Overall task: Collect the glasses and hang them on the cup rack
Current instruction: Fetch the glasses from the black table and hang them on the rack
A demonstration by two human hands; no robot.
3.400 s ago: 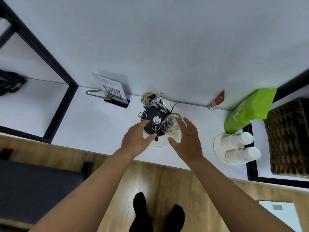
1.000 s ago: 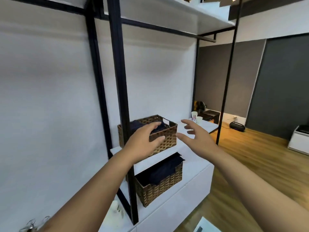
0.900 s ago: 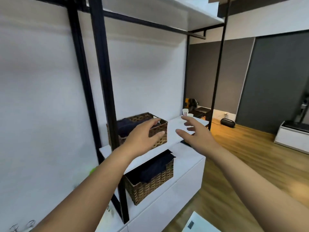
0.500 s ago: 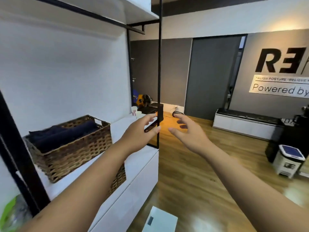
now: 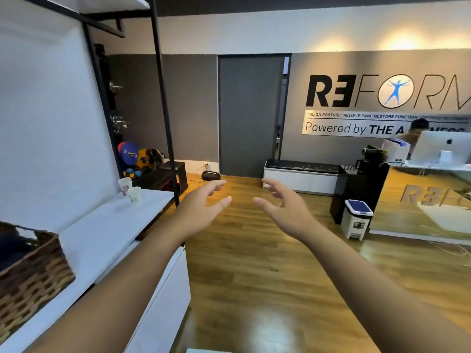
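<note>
The step in hand looked like a search for the next glass, since both hands were raised in front of the person and carried nothing. The left hand [image 5: 201, 212] was spread loosely with its fingers relaxed, and the right hand [image 5: 286, 208] matched it, palms turned toward each other with a gap between them. Neither the glasses nor the cup rack could be made out in this view, so the sensible course was to scan the room before reaching, then take each glass with a full grip around its body rather than by the rim.

The wooden floor [image 5: 254, 276] filled the middle of the room and ran to a grey wall [image 5: 356, 67] bearing large lettering, with a dark door [image 5: 248, 115] beside it. A black-framed shelving unit [image 5: 163, 103] stood on the left over a white shelf [image 5: 107, 230]. A low white bench [image 5: 303, 174] sat against the far wall, and a reception desk [image 5: 420, 200] with a monitor [image 5: 441, 146] stood at the right. A wicker basket [image 5: 30, 273] rested at the near left, a small pedal bin [image 5: 356, 219] stood on the floor by the desk, and 2 paper cups [image 5: 130, 189] stood near the shelf's far end.
</note>
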